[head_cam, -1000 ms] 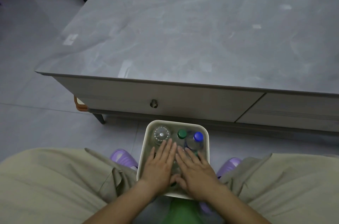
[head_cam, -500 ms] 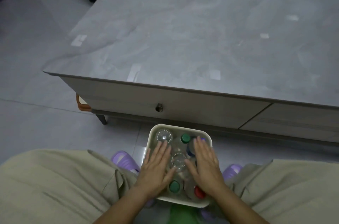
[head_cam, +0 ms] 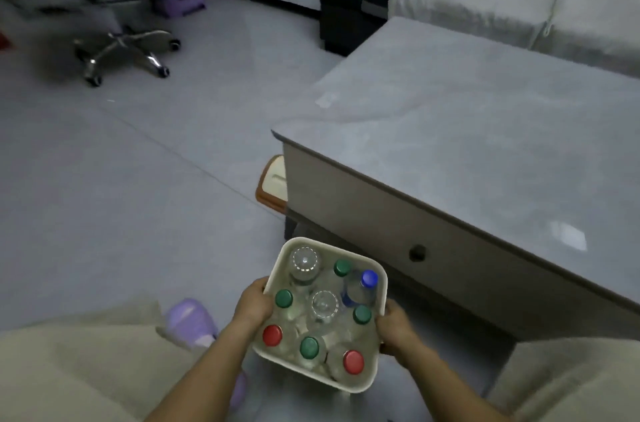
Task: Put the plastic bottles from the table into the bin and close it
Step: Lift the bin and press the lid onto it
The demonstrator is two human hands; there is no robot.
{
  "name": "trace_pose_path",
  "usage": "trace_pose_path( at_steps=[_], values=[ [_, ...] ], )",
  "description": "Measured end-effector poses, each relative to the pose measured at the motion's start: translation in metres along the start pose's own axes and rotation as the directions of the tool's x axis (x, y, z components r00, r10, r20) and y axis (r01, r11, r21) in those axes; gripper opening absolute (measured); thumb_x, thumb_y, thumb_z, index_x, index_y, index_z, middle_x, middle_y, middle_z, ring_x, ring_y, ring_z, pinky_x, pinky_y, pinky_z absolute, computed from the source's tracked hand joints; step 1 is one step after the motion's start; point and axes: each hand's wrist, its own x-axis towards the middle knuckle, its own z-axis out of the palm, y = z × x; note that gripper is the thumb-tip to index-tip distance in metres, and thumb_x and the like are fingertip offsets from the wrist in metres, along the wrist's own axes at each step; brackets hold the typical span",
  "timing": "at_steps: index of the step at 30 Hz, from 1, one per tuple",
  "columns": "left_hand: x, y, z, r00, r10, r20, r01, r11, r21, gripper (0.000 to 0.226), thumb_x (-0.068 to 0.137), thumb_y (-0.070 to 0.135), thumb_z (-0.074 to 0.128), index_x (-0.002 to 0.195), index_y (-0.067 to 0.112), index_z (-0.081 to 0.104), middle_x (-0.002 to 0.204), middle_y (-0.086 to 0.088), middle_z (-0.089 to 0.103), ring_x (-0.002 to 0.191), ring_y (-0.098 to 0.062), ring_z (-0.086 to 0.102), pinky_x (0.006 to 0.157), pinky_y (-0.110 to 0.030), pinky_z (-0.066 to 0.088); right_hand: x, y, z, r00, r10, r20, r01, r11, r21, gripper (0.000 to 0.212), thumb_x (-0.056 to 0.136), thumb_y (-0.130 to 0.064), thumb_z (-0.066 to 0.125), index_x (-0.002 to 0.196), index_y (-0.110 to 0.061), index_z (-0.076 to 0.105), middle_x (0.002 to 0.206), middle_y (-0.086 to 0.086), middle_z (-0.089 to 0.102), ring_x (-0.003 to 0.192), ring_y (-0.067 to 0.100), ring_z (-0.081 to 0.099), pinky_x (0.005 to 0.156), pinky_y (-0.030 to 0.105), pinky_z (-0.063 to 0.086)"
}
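The cream bin [head_cam: 378, 286] stands open on the floor, packed with upright plastic bottles [head_cam: 323, 309] showing green, red, blue and clear caps. The left hand [head_cam: 252, 302] clasps its left wall, and the right hand [head_cam: 394, 326] clasps its right wall, fingers curled over the rim. Just beyond the grip stands the grey table [head_cam: 467, 158]; further left, an office chair [head_cam: 121, 47].

A cream bin [head_cam: 364, 383] at lower centre holds clear bottles [head_cam: 304, 264] with green, red and blue caps, beside a mottled grey table [head_cam: 467, 144] at right.
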Motion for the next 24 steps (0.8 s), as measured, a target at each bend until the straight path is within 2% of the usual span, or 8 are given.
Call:
trace_pose_path(
  at_steps=[4,8,11,14,16,19,21,24],
  values=[
    [0.029,-0.01,-0.075,0.998,0.039,-0.042,-0.042,0.998,-0.055,0.031,0.068,0.019,0.051,0.094,0.031,0.062,0.087,0.006,0.069,0.082,-0.013,0.064,0.069,-0.025,0.05,0.031,-0.038,0.077,0.992,-0.116,0.046,0.122,0.982,-0.145,0.01,0.065,-0.027,0.063,0.07,-0.017,0.063,0.069,0.003,0.07,0.072,0.024,0.067,0.069,0.053,0.059],
    [0.098,-0.053,-0.134,0.989,-0.007,-0.146,0.006,1.0,-0.005,0.052,0.073,0.03,0.045,0.124,0.038,0.049,0.121,0.007,0.064,0.107,-0.02,0.061,0.093,-0.04,0.05,0.037,-0.099,0.137,0.968,-0.179,0.176,0.209,0.963,-0.169,0.014,0.076,-0.009,0.061,0.065,-0.016,0.059,0.066,0.002,0.063,0.065,0.019,0.055,0.058,0.03,0.046],
    [0.151,-0.067,-0.187,0.967,-0.064,-0.247,0.058,0.998,-0.033,0.056,0.072,0.032,0.048,0.127,0.042,0.05,0.13,0.008,0.059,0.116,-0.022,0.057,0.102,-0.043,0.046,0.05,-0.142,0.168,0.885,0.073,0.461,0.113,0.924,-0.364,0.014,0.082,-0.01,0.052,0.083,-0.023,0.058,0.075,0.001,0.062,0.068,0.015,0.053,0.06,0.025,0.042],
    [0.162,-0.031,-0.244,0.953,-0.026,-0.302,0.014,0.999,-0.044,0.047,0.083,0.002,0.048,0.122,0.024,0.063,0.117,0.002,0.062,0.107,-0.021,0.058,0.094,-0.037,0.048,0.082,-0.201,0.204,0.741,0.344,0.576,0.29,0.61,-0.738,0.013,0.09,-0.01,0.046,0.088,-0.013,0.058,0.105,0.016,0.069,0.063,0.013,0.062,0.057,0.024,0.048],
    [0.184,-0.032,-0.279,0.951,-0.004,-0.311,0.002,1.0,-0.007,0.05,0.083,-0.008,0.045,0.121,0.017,0.064,0.114,-0.002,0.063,0.103,-0.02,0.058,0.087,-0.032,0.046,0.113,-0.249,0.232,0.818,0.155,0.554,0.419,0.499,-0.759,0.023,0.091,-0.015,0.043,0.078,-0.006,0.059,0.11,0.023,0.069,0.06,0.02,0.064,0.057,0.028,0.05],
    [0.214,-0.037,-0.315,0.959,0.024,-0.282,-0.005,0.998,0.068,0.044,0.087,-0.003,0.046,0.119,0.02,0.065,0.115,0.0,0.066,0.109,-0.02,0.061,0.088,-0.03,0.046,0.182,-0.321,0.26,0.895,-0.36,0.263,0.437,0.593,-0.676,0.029,0.085,-0.023,0.051,0.088,0.003,0.064,0.094,0.022,0.072,0.084,0.035,0.068,0.068,0.036,0.055],
    [0.229,-0.038,-0.329,0.962,0.048,-0.269,-0.021,0.994,0.104,0.04,0.09,0.0,0.045,0.12,0.019,0.065,0.12,0.0,0.064,0.112,-0.016,0.058,0.094,-0.028,0.044,0.227,-0.348,0.27,0.905,-0.414,0.097,0.345,0.58,-0.738,0.033,0.081,-0.025,0.056,0.105,-0.003,0.059,0.109,0.018,0.065,0.099,0.035,0.062,0.081,0.038,0.052],
    [0.236,-0.044,-0.333,0.955,0.102,-0.279,-0.053,0.982,0.18,0.04,0.093,0.006,0.043,0.124,0.023,0.061,0.126,0.004,0.062,0.114,-0.012,0.055,0.1,-0.029,0.042,0.277,-0.349,0.267,0.934,-0.351,-0.06,0.13,0.493,-0.86,0.064,0.076,-0.038,0.065,0.13,-0.012,0.041,0.128,0.016,0.051,0.115,0.036,0.051,0.093,0.046,0.045]
  ],
)
